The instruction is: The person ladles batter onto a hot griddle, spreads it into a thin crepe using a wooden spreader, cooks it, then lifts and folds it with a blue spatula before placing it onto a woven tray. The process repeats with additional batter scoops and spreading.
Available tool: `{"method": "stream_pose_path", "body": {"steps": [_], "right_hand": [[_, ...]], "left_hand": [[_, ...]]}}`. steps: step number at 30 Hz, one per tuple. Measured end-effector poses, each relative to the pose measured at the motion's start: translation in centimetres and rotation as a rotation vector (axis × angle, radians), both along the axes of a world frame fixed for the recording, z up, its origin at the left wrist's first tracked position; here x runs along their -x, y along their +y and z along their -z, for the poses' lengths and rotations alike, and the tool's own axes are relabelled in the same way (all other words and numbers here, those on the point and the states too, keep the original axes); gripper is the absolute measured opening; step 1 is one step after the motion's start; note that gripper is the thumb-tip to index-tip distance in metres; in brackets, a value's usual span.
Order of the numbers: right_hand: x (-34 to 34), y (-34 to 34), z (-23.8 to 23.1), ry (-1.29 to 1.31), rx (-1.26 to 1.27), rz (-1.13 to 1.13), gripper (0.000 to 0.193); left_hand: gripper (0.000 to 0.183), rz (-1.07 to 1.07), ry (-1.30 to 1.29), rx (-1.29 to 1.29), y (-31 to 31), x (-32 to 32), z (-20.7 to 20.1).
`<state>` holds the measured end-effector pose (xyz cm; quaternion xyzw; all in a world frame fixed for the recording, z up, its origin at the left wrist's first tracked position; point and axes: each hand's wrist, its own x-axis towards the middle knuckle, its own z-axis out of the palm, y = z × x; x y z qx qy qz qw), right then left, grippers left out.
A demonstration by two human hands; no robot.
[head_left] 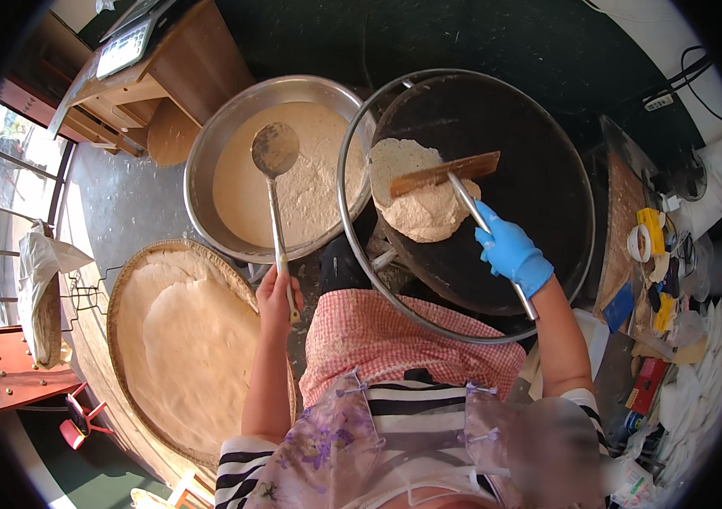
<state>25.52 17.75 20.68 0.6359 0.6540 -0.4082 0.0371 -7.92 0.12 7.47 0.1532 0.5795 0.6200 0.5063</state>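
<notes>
My left hand [277, 294] is closed round the handle of a long ladle [275, 151], whose round bowl hangs over the wide metal basin [197, 191]. Thick beige batter [314, 199] fills much of that basin. In a blue glove, my right hand [514, 253] grips the metal handle of a wooden batter spreader [446, 173]. Its flat blade rests in a patch of batter [429, 212] on the left part of a large round black griddle [514, 144]. Part of the batter lies thin beyond the blade, and a thicker heap sits on the near side.
A metal ring [345, 182] runs round the griddle. Left of my legs lies a big round woven tray [136, 265] with stacked thin flatbreads [200, 339]. A wooden desk [200, 51] with a laptop [126, 49] stands far left. Packages and a yellow box [653, 229] crowd the right side.
</notes>
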Motion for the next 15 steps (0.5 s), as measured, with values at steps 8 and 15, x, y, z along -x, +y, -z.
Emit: {"method": "stream_pose_path", "body": {"steps": [8,15], "right_hand": [[1.3,-0.4,5.4,-0.036,-0.329,-0.401,0.052],[-6.3,-5.2,-1.0,-0.047,-0.024,-0.179,0.056]], "left_hand": [[0.024,0.092,0.379,0.519,3.8,5.2,8.8],[0.05,0.187,0.515,0.15,1.2,-11.2,6.8]]}}
